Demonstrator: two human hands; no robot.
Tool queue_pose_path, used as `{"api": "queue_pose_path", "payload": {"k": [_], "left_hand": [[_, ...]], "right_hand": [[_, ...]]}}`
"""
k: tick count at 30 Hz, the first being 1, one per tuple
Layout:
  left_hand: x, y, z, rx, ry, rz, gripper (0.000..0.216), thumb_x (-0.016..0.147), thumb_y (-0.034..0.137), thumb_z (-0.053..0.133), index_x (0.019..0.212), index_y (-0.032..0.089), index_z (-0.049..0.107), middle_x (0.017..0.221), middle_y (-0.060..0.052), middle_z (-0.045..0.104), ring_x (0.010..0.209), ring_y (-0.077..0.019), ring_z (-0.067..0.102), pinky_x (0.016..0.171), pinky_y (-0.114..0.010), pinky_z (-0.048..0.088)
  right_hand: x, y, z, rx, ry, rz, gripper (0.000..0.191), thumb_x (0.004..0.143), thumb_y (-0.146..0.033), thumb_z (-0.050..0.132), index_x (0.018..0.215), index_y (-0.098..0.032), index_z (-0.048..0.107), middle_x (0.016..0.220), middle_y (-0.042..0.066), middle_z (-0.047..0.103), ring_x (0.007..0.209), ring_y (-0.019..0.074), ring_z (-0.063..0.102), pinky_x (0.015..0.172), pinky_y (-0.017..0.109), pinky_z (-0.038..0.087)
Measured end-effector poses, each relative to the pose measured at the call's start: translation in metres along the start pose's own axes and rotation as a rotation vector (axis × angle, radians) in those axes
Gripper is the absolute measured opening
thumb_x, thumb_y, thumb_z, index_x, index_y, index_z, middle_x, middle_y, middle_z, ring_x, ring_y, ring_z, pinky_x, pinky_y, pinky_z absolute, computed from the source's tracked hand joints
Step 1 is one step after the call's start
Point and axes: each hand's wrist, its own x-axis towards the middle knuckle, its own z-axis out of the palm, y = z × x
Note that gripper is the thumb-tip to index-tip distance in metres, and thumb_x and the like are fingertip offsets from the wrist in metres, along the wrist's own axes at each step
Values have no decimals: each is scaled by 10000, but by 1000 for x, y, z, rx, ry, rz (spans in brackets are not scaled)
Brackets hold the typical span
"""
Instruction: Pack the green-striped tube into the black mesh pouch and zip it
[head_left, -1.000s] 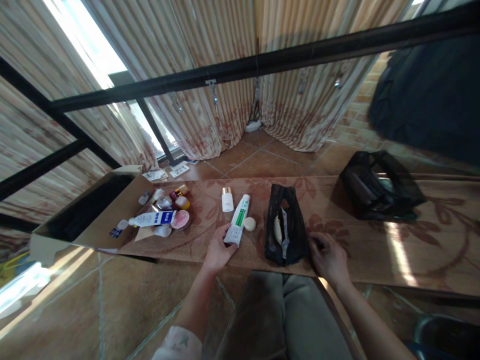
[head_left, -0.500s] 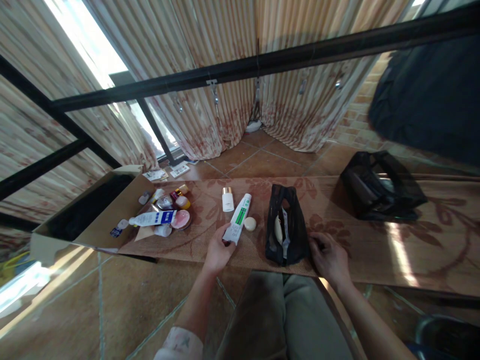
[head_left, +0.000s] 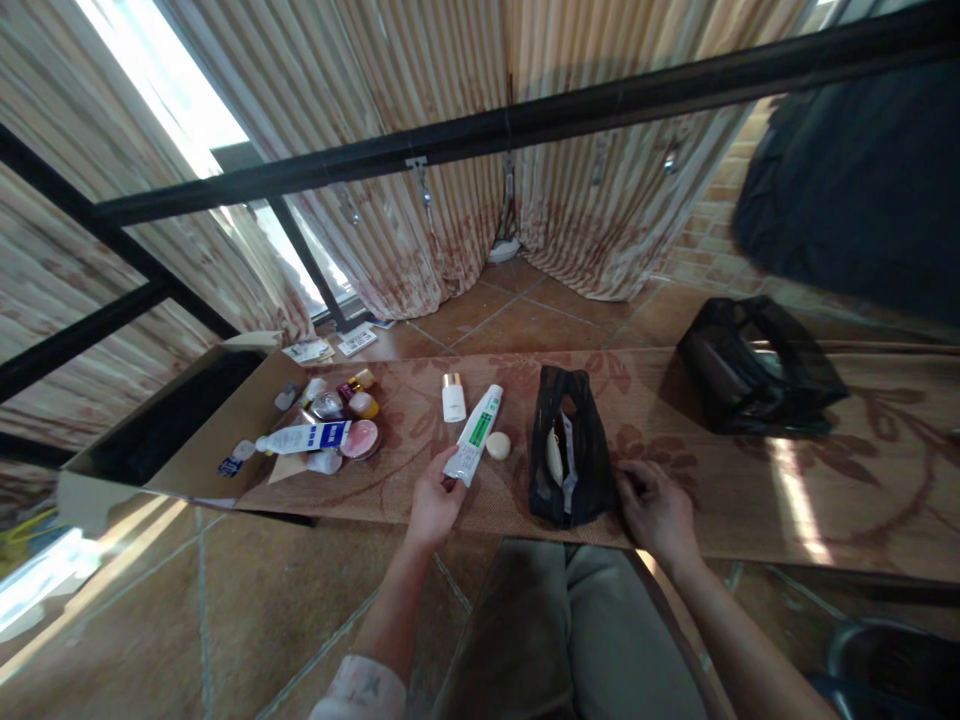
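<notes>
Head camera: the left hand (head_left: 435, 506) pinches a white-and-green tube (head_left: 475, 433) near the frame's middle. Lower right of middle, the right hand (head_left: 660, 510) curls by a black bag (head_left: 596, 465); I can't tell if it grips.

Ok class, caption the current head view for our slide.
Left hand holding a white tube, right hand beside a black mesh bag.

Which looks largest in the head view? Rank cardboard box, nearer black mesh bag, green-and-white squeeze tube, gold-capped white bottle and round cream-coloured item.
1. Cardboard box
2. Nearer black mesh bag
3. Green-and-white squeeze tube
4. Gold-capped white bottle
5. Round cream-coloured item

No two look alike in size.
</notes>
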Motion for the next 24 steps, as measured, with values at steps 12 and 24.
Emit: {"api": "queue_pose_path", "payload": {"k": [12, 24], "left_hand": [[-1, 6, 0, 26, 16, -26, 523, 731, 88, 518, 1248, 169, 521, 899, -40, 683, 776, -137, 644, 685, -238, 517], [-1, 3, 0, 23, 60, -16, 462, 740, 114, 498, 1195, 158, 564, 944, -59, 684, 796, -149, 634, 718, -255, 498]], "right_hand": [[1, 2, 1, -8, -22, 4, 264, 834, -353, 455, 906, -200, 659, 914, 54, 666, 806, 195, 624, 726, 307, 463], [-2, 4, 2, 8, -50, -5, 276, 860, -377, 419, 927, -207, 627, 954, 55, 657, 828, 202, 633, 732, 321, 476]]}}
